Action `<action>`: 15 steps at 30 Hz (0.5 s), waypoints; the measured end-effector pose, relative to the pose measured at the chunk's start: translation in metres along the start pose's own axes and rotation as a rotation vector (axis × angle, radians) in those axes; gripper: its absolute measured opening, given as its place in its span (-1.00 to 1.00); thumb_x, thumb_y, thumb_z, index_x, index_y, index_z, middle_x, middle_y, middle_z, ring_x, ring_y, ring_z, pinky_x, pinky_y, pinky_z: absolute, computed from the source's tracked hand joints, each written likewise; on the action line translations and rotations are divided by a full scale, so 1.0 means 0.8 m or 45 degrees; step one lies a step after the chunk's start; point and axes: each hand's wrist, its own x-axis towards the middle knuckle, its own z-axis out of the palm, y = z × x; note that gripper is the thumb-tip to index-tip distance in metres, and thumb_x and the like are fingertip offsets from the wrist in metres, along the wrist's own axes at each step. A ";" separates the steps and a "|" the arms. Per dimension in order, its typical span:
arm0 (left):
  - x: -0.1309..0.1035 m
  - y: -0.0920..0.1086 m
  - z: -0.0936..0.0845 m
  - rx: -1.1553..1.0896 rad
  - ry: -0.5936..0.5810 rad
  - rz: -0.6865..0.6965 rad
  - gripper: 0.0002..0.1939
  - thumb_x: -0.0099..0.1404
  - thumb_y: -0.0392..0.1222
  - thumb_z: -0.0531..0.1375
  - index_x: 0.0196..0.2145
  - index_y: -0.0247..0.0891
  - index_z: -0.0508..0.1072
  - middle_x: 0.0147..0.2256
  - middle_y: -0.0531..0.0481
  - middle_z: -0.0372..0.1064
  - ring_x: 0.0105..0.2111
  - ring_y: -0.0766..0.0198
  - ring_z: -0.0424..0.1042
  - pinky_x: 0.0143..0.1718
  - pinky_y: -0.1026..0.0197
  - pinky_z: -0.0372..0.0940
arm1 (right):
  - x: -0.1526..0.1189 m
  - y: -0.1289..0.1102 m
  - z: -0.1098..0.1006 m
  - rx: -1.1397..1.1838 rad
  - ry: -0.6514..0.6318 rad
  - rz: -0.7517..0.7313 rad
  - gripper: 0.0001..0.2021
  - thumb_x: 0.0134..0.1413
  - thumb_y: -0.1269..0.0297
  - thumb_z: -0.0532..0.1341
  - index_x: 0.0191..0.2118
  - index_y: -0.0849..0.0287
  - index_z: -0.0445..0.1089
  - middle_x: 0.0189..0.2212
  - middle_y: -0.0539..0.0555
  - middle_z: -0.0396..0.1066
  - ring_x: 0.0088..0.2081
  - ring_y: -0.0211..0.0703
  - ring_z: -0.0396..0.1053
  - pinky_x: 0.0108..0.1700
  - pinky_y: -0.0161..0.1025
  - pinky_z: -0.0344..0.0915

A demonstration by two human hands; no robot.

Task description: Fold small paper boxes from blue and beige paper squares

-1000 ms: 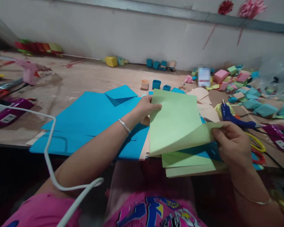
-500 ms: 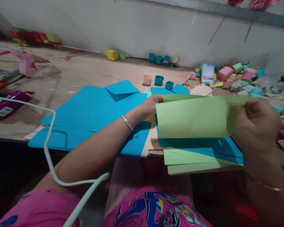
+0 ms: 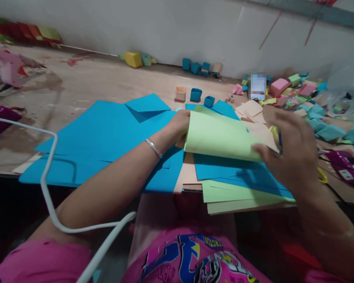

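A folded light green paper sheet [image 3: 220,135] is held up over the stack, its left end gripped by my left hand [image 3: 180,122], whose fingertips are partly hidden behind it. At the sheet's right end, my right hand [image 3: 296,151] is spread and a little blurred. Its thumb is at the lower right corner of the sheet; whether it touches I cannot tell. Below lie blue sheets [image 3: 227,169] with more green sheets [image 3: 233,192] beneath, jutting over the table edge. A larger blue sheet [image 3: 106,133] with a folded flap is under my left forearm.
Small open paper boxes, one peach [image 3: 180,94] and two blue [image 3: 196,94], stand behind the sheets. A pile of coloured paper pieces [image 3: 309,98] is at the right. A pink glue gun [image 3: 11,70] and a white cable [image 3: 48,177] are on the left. Peach paper cutouts [image 3: 250,109] lie beyond.
My right hand has loosened from the green sheet's right end and its fingers have spread. The sheet's right end has dropped and swung inward. My left hand keeps its grip. The view has shifted slightly.
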 end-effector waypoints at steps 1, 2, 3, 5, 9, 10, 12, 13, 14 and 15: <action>0.003 -0.001 -0.002 -0.004 0.007 -0.004 -0.89 0.21 -0.42 0.16 -0.42 -0.36 0.49 -0.55 -0.01 0.43 -0.56 0.29 0.39 -0.49 0.26 0.26 | -0.020 -0.019 -0.009 0.088 -0.143 -0.292 -0.39 0.10 0.12 0.30 0.23 0.10 0.15 0.22 0.26 0.18 0.26 0.12 0.11 0.24 0.13 0.10; 0.006 -0.002 -0.003 -0.006 0.013 -0.003 -0.87 0.22 -0.41 0.14 -0.43 -0.35 0.48 -0.55 0.00 0.42 -0.57 0.31 0.37 -0.50 0.27 0.23 | -0.041 -0.037 -0.017 0.142 -0.322 -0.475 -0.43 0.12 0.14 0.28 0.23 0.03 0.16 0.22 0.21 0.19 0.26 0.09 0.13 0.24 0.12 0.13; 0.008 -0.003 -0.005 0.001 0.019 0.005 -0.85 0.24 -0.41 0.12 -0.43 -0.35 0.47 -0.56 0.01 0.41 -0.59 0.33 0.36 -0.51 0.29 0.22 | -0.062 -0.053 -0.021 0.114 -0.364 -0.582 -0.49 0.14 0.23 0.27 0.20 0.01 0.21 0.19 0.18 0.24 0.25 0.10 0.13 0.26 0.16 0.09; 0.011 -0.004 -0.006 0.046 0.054 0.021 -0.81 0.27 -0.40 0.10 -0.47 -0.33 0.45 -0.58 0.03 0.38 -0.60 0.36 0.33 -0.52 0.30 0.20 | -0.099 -0.072 -0.024 -0.029 -0.405 -0.637 -0.46 0.13 0.48 0.23 0.20 -0.04 0.24 0.16 0.12 0.31 0.23 0.09 0.18 0.26 0.21 0.04; 0.012 -0.003 -0.006 0.142 0.148 0.023 -0.80 0.28 -0.35 0.09 -0.48 -0.29 0.43 -0.56 0.02 0.40 -0.55 0.28 0.40 -0.50 0.27 0.27 | -0.131 -0.064 -0.029 -0.043 -0.319 -0.346 -0.67 0.16 0.48 0.15 0.01 0.07 0.43 -0.09 0.19 0.50 -0.02 0.06 0.42 0.00 0.00 0.34; 0.012 -0.003 -0.007 0.144 0.156 0.021 -0.80 0.27 -0.35 0.09 -0.47 -0.28 0.44 -0.54 0.01 0.42 -0.52 0.25 0.42 -0.48 0.25 0.30 | -0.130 -0.057 -0.032 0.000 -0.317 -0.298 -0.75 0.18 0.45 0.13 -0.10 0.07 0.48 -0.22 0.15 0.54 -0.15 0.01 0.48 -0.13 -0.09 0.39; 0.013 -0.004 -0.009 0.146 0.159 0.026 -0.80 0.26 -0.37 0.08 -0.46 -0.28 0.45 -0.52 -0.01 0.44 -0.50 0.22 0.45 -0.45 0.22 0.33 | -0.118 -0.045 -0.042 0.083 -0.328 -0.202 -0.81 0.19 0.38 0.13 -0.29 0.05 0.50 -0.46 0.06 0.52 -0.39 -0.08 0.48 -0.40 -0.22 0.34; 0.014 -0.005 -0.010 0.144 0.151 0.028 -0.80 0.25 -0.37 0.07 -0.45 -0.28 0.46 -0.51 -0.02 0.45 -0.49 0.22 0.45 -0.43 0.20 0.34 | -0.110 -0.040 -0.047 0.125 -0.329 -0.132 -0.81 0.19 0.36 0.13 -0.33 0.06 0.49 -0.51 0.03 0.49 -0.46 -0.12 0.45 -0.48 -0.25 0.29; 0.016 -0.006 -0.012 0.139 0.142 0.032 -0.80 0.25 -0.36 0.07 -0.43 -0.28 0.47 -0.51 -0.02 0.45 -0.49 0.21 0.45 -0.42 0.19 0.35 | -0.101 -0.037 -0.052 0.184 -0.340 -0.058 -0.82 0.20 0.34 0.13 -0.33 0.06 0.48 -0.51 0.02 0.49 -0.48 -0.15 0.44 -0.50 -0.27 0.27; 0.018 -0.008 -0.013 0.134 0.128 0.037 -0.81 0.25 -0.36 0.07 -0.41 -0.28 0.48 -0.51 -0.02 0.46 -0.48 0.21 0.46 -0.42 0.20 0.35 | -0.092 -0.034 -0.055 0.259 -0.373 0.021 -0.83 0.21 0.32 0.13 -0.32 0.07 0.47 -0.49 0.01 0.49 -0.47 -0.17 0.44 -0.49 -0.29 0.27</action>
